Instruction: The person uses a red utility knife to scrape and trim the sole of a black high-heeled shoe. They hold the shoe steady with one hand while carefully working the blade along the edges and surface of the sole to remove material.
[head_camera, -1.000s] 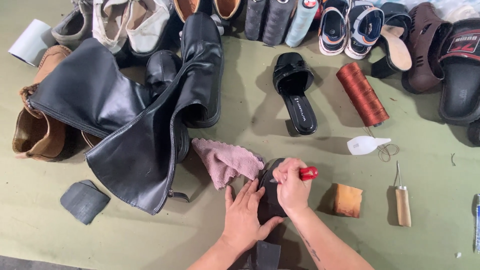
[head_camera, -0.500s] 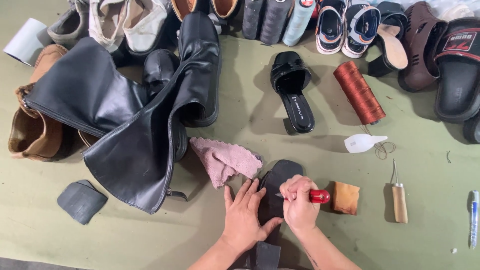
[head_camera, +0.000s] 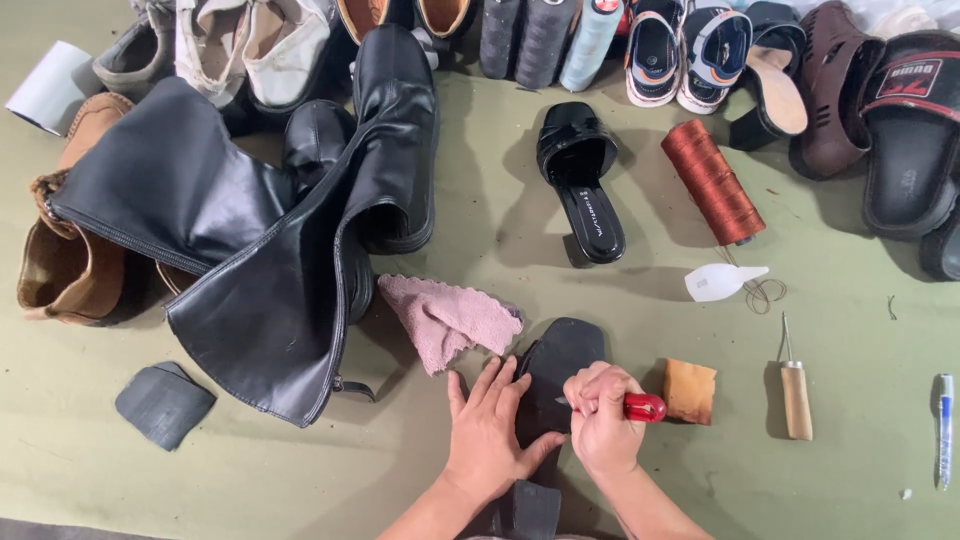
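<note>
A black shoe (head_camera: 560, 365) lies sole-up on the green table near the front edge. My left hand (head_camera: 490, 430) lies flat on it, fingers spread, pressing its left side. My right hand (head_camera: 600, 420) is closed in a fist around a red-handled tool (head_camera: 645, 407), whose tip meets the sole. A pink cloth (head_camera: 445, 318) lies just left of the shoe. A small tan block (head_camera: 690, 390) sits right of my right hand.
Tall black leather boots (head_camera: 270, 230) lie at left over a brown boot (head_camera: 65, 260). A black sandal (head_camera: 585, 185), a rust thread spool (head_camera: 710, 180), a white nozzle (head_camera: 720, 282), a wooden-handled awl (head_camera: 795, 390), a pen (head_camera: 945, 425), a dark patch (head_camera: 163, 402) and several shoes along the back.
My right hand with the red-handled tool slid slightly right and down along the sole. The left hand stays pressed on the shoe.
</note>
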